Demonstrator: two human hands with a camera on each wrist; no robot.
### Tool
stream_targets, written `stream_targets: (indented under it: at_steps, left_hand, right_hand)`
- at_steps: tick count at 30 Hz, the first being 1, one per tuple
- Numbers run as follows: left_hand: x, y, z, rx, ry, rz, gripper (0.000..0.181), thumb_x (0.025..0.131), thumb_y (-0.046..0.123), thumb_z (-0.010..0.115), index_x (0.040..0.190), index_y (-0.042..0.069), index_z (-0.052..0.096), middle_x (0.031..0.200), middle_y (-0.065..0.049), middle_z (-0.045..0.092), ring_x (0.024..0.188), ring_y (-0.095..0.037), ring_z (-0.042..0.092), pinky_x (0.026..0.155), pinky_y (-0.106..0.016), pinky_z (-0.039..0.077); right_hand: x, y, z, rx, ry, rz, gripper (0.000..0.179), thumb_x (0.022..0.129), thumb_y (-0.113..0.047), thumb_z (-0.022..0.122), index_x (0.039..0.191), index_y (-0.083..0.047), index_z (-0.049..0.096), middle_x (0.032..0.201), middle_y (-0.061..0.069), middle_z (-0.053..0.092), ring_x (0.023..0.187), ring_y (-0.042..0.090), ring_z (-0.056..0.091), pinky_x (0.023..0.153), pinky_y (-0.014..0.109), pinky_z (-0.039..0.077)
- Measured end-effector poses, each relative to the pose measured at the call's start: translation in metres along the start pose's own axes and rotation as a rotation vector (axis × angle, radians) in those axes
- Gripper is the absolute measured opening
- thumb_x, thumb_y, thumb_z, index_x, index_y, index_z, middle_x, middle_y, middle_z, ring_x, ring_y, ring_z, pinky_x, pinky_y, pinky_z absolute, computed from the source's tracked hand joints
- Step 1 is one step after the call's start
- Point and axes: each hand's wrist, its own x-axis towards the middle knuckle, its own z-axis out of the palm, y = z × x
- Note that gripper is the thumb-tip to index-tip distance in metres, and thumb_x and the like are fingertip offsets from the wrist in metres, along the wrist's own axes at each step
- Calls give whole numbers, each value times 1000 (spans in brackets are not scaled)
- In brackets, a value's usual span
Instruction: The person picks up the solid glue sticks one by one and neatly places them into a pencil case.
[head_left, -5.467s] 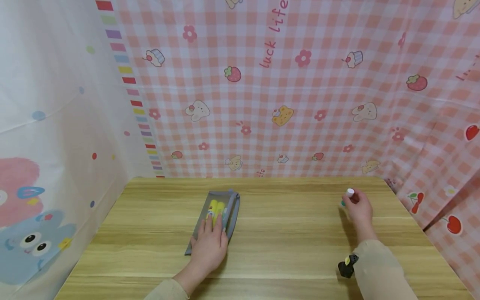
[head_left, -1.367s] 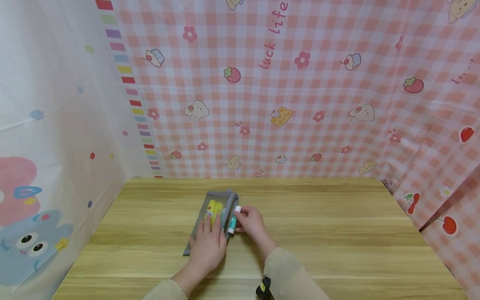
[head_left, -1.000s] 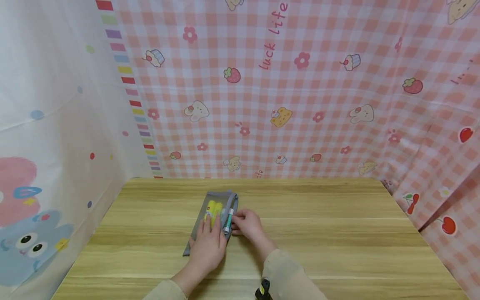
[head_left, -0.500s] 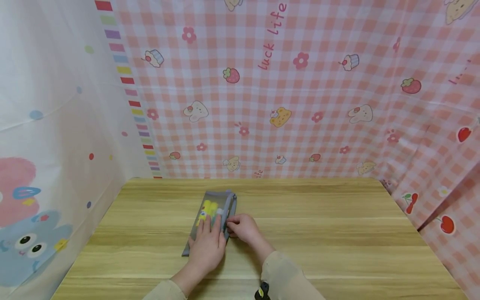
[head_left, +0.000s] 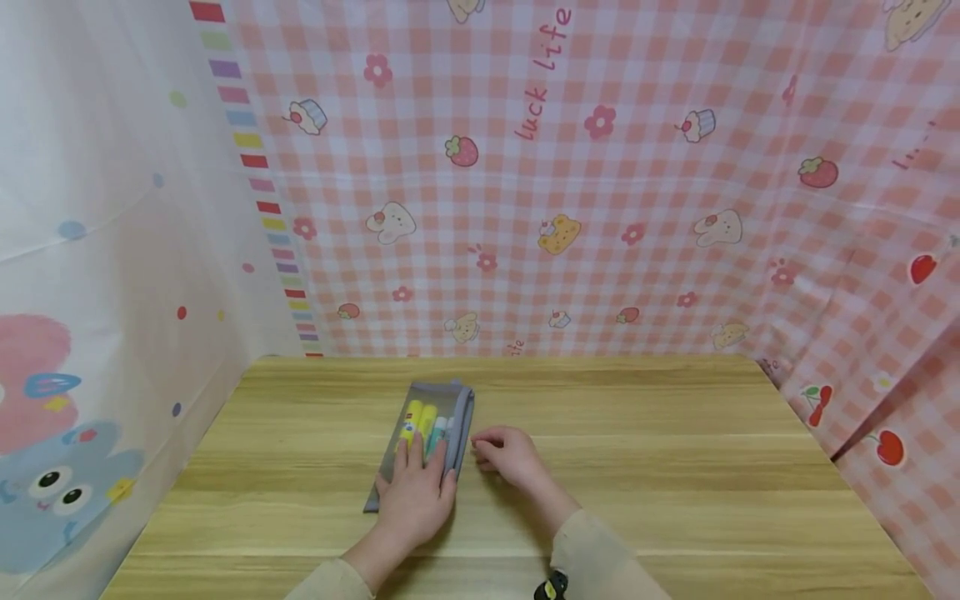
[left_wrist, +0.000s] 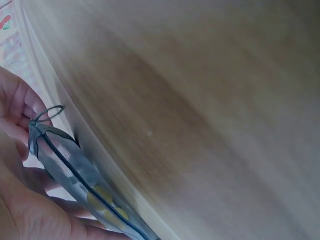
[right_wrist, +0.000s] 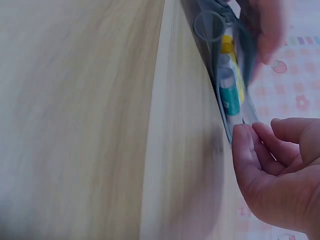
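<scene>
A grey mesh pencil pouch [head_left: 390, 467] lies on the table, its zip side to the right. Inside show two yellow tubes [head_left: 427, 417] and teal-and-white glue sticks [head_left: 437, 433]. My left hand [head_left: 416, 496] rests flat on the pouch with its fingers spread over the mesh. Just right of the zip edge is my right hand [head_left: 513, 458], fingers loosely bent and holding nothing. In the right wrist view the pouch mouth gapes, and a teal glue stick [right_wrist: 230, 95] lies inside, close to the right fingertips. A cord loop [right_wrist: 209, 26] hangs at the pouch's end.
The wood-grain table [head_left: 637, 433] extends to the right of the hands. A pink checked cloth [head_left: 525, 183] hangs behind it, and a white printed cloth [head_left: 112, 208] hangs at the left. A small black device [head_left: 552, 586] sits by the right sleeve.
My right hand brought a teal glue stick from the far right to the pouch. It slipped inside, and the hand let go and drew back slightly right. My left hand stayed on the pouch.
</scene>
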Motion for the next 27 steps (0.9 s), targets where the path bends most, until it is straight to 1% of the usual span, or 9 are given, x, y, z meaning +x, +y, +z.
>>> stream_targets:
  at_steps: [2, 6, 8, 11, 14, 15, 18, 22, 27]
  left_hand:
    - [0, 0, 0, 4, -4, 3, 51, 102, 37, 47, 144, 9, 52, 154, -29, 30, 141, -51, 24, 90, -84, 24]
    - [0, 0, -1, 9, -9, 11, 50, 101, 37, 48, 143, 10, 54, 154, -29, 30, 141, -52, 24, 90, -84, 24]
    - [0, -1, 0, 16, -7, 20, 50, 101, 37, 48, 142, 10, 55, 154, -29, 30, 140, -52, 24, 90, -84, 24]
    - [0, -2, 0, 19, 1, 32, 49, 101, 37, 48, 141, 10, 56, 153, -30, 32, 140, -52, 25, 90, -84, 25]
    - [1, -4, 1, 20, 6, 44, 48, 101, 37, 48, 141, 11, 56, 152, -30, 32, 140, -52, 26, 93, -82, 25]
    - [1, -5, 1, 21, 7, 47, 48, 101, 37, 48, 141, 12, 57, 152, -29, 32, 140, -51, 26, 94, -81, 25]
    - [1, -8, 0, 25, 11, 51, 47, 101, 37, 48, 141, 13, 57, 152, -29, 33, 140, -51, 27, 98, -78, 25]
    - [2, -12, -3, 25, 19, 49, 48, 101, 37, 47, 141, 12, 57, 152, -28, 35, 139, -51, 28, 99, -76, 27]
    - [5, -18, -12, 29, 75, 79, 49, 100, 35, 50, 139, 6, 57, 147, -30, 40, 136, -51, 33, 99, -75, 29]
  right_hand:
    - [-5, 0, -8, -26, 0, -29, 23, 96, -1, 58, 112, 14, 66, 101, 23, 70, 86, 33, 71, 75, 37, 58]
    - [-18, 1, -26, -141, 6, -72, 22, 96, -5, 61, 111, 8, 69, 104, 16, 71, 90, 24, 68, 82, 37, 55]
    - [-26, 3, -38, -180, 4, -98, 22, 96, -7, 62, 111, 7, 70, 105, 15, 71, 92, 23, 66, 82, 35, 53]
    - [-37, 7, -56, -199, -6, -138, 22, 96, -7, 62, 112, 8, 69, 106, 17, 70, 94, 26, 66, 79, 31, 53]
    - [-47, 12, -75, -224, -5, -183, 22, 96, -5, 62, 111, 10, 68, 108, 20, 69, 93, 29, 66, 77, 26, 53]
    - [-50, 13, -81, -239, 0, -197, 22, 96, -5, 62, 111, 11, 67, 108, 20, 69, 93, 29, 66, 77, 27, 54]
    - [-59, 14, -96, -292, 25, -234, 20, 95, -3, 63, 110, 10, 68, 108, 20, 69, 93, 30, 67, 80, 29, 54]
    - [-66, 14, -112, -351, 85, -260, 18, 94, 0, 63, 109, 9, 69, 106, 18, 70, 94, 29, 67, 80, 32, 55]
    - [-72, 10, -124, -427, 170, -294, 19, 90, 4, 66, 109, 8, 69, 104, 15, 71, 92, 28, 67, 77, 32, 56]
